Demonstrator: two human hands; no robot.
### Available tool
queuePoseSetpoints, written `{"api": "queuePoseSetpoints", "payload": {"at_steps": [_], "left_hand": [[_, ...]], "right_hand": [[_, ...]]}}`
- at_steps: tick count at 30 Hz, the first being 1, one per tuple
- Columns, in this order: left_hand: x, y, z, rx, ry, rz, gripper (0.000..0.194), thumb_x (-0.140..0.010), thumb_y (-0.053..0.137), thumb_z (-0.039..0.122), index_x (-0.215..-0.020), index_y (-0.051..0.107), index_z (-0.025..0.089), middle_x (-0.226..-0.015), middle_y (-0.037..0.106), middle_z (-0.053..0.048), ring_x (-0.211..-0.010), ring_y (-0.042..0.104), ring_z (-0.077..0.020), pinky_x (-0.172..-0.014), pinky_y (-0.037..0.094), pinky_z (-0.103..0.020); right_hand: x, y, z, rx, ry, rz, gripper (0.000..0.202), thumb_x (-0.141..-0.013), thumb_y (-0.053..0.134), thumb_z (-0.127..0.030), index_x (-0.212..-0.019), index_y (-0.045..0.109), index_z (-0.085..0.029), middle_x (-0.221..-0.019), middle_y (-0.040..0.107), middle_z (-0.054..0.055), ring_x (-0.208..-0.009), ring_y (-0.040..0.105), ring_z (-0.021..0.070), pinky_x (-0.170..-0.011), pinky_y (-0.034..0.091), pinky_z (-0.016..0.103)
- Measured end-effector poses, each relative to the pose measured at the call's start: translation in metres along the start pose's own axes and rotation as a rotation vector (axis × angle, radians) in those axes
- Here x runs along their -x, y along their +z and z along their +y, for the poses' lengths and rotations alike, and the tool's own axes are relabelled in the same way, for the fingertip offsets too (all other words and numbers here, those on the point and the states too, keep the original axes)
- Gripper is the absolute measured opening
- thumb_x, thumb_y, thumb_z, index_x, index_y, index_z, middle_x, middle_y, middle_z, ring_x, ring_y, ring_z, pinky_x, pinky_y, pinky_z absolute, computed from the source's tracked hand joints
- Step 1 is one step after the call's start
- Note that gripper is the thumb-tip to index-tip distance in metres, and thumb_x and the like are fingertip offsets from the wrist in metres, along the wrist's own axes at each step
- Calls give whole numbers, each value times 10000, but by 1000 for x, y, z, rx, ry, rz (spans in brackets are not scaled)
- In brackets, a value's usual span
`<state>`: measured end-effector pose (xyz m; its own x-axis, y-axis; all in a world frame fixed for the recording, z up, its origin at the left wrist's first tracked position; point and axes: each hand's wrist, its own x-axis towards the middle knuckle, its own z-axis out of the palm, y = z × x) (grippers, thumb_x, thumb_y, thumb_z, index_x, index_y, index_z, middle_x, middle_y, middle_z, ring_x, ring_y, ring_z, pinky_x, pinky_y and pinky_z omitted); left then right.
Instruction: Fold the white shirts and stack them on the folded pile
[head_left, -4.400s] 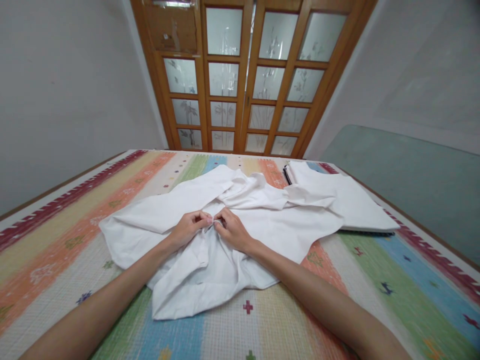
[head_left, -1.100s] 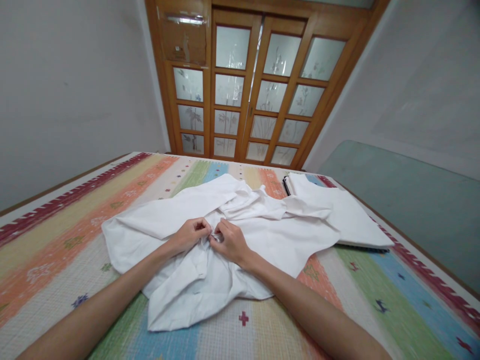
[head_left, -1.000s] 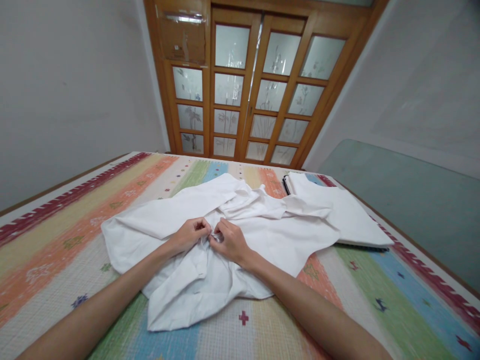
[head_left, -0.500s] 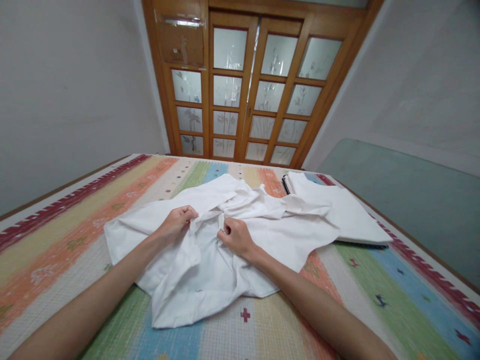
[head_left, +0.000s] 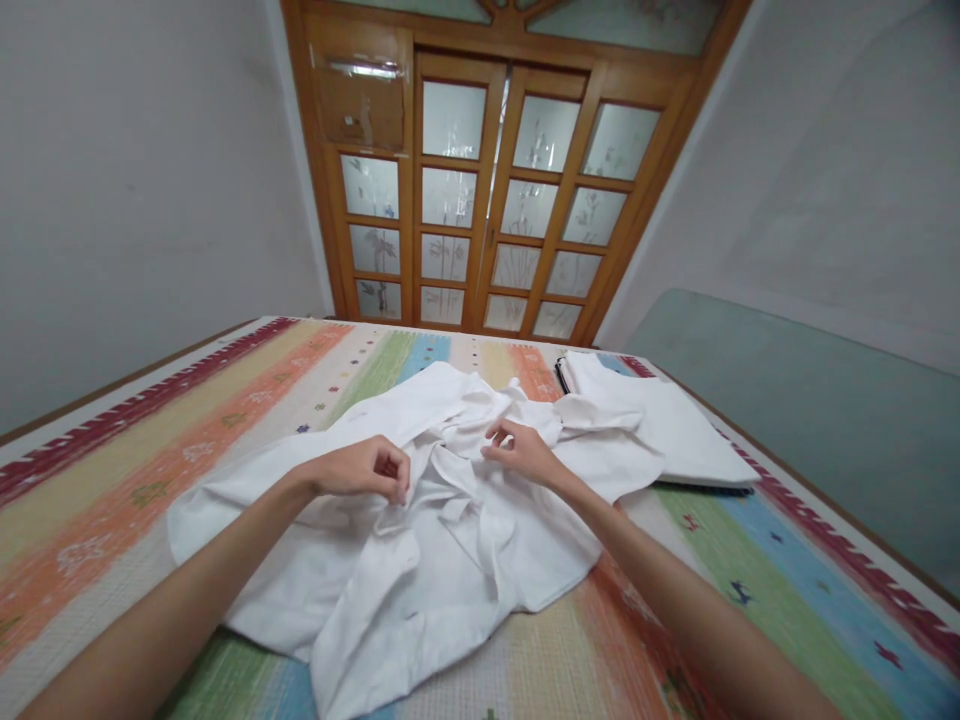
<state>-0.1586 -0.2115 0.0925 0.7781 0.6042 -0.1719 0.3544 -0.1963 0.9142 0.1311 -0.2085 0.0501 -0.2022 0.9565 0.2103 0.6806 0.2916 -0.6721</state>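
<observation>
A crumpled white garment [head_left: 442,580] lies spread on the striped cloth, with folds bunched at its middle. My left hand [head_left: 375,470] is over the garment's left part, fingers curled down and closed at a raised fold; what lies between the fingertips is too small to tell. To the right and a little farther back, my right hand [head_left: 514,448] hovers over the bunched folds, its thumb and forefinger curved and apart, with nothing visible between them.
A stack of folded white cloth [head_left: 675,425] with a dark edge lies at the back right, touching the garment's right side. The striped cloth [head_left: 172,430] covers the table. Behind are wooden glass-paned doors [head_left: 450,200]; a pale green panel [head_left: 810,400] stands at the right.
My left hand has moved slightly nearer and right. My right hand has moved away and to the right, and its fingers have loosened. The garment's near edge has shifted closer, and its folds have changed.
</observation>
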Motion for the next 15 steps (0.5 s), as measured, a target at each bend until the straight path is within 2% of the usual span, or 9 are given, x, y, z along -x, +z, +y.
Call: {"api": "queuePoseSetpoints", "payload": {"at_steps": [1, 2, 4, 6, 8, 11, 13, 15], "left_hand": [[-5, 4, -2, -109, -9, -45, 180, -694, 654, 320, -650, 620, 149, -627, 622, 0, -601, 542, -120, -595, 408, -219], [-11, 8, -4, -230, -2, -21, 208, -746, 610, 348, -675, 630, 154, -644, 629, -6, -613, 550, -129, -619, 421, -233], [-25, 14, -11, -476, 69, 186, 265, -830, 507, 369, -734, 642, 162, -724, 647, -34, -688, 575, -160, -705, 448, -276], [-40, 16, -19, -662, 161, 434, 243, -841, 481, 343, -818, 641, 161, -883, 656, -84, -875, 585, -219, -843, 446, -341], [-52, 15, -27, -772, 160, 587, 237, -821, 498, 317, -915, 630, 144, -1009, 637, -131, -1035, 547, -268, -937, 420, -396], [-65, 6, -38, -902, -14, 679, 404, -823, 490, 325, -1157, 567, 110, -1285, 530, -191, -1249, 421, -339, -1035, 328, -525], [-68, -4, -47, -982, -151, 736, 527, -849, 452, 353, -1322, 460, 122, -1489, 323, -182, -1380, 223, -389, -1070, 192, -635], [-65, -19, -58, -1007, -305, 798, 579, -874, 399, 385, -1397, 389, 138, -1557, 179, -159, -1416, 68, -420, -1053, 101, -699]], "right_hand": [[-2, 4, 1, 47, 17, -26, 314, -737, 664, -318, -1012, 607, -176, -772, 654, -9, -669, 582, 140, -649, 407, 234], [-4, 8, 0, 100, 32, -41, 433, -739, 681, -341, -1124, 574, -175, -794, 665, 1, -713, 604, 157, -676, 416, 245], [-9, 17, -4, 212, 60, -46, 578, -763, 676, -421, -1254, 510, -165, -814, 679, 26, -789, 629, 192, -706, 423, 263], [-12, 24, -12, 326, 80, -57, 657, -782, 645, -516, -1312, 474, -167, -866, 693, 61, -851, 638, 223, -715, 428, 277], [-14, 27, -20, 453, 86, -101, 706, -780, 624, -582, -1342, 454, -189, -963, 695, 99, -924, 637, 255, -731, 435, 295], [-13, 27, -28, 643, 98, -209, 644, -802, 567, -630, -1282, 527, -204, -1056, 676, 148, -999, 624, 295, -763, 448, 332], [-9, 26, -30, 731, 125, -239, 612, -826, 505, -657, -1181, 606, -168, -1052, 671, 181, -997, 628, 303, -775, 454, 345], [-4, 24, -29, 795, 150, -229, 648, -836, 457, -686, -1089, 655, -123, -1035, 667, 214, -984, 634, 302, -798, 450, 349]]}}
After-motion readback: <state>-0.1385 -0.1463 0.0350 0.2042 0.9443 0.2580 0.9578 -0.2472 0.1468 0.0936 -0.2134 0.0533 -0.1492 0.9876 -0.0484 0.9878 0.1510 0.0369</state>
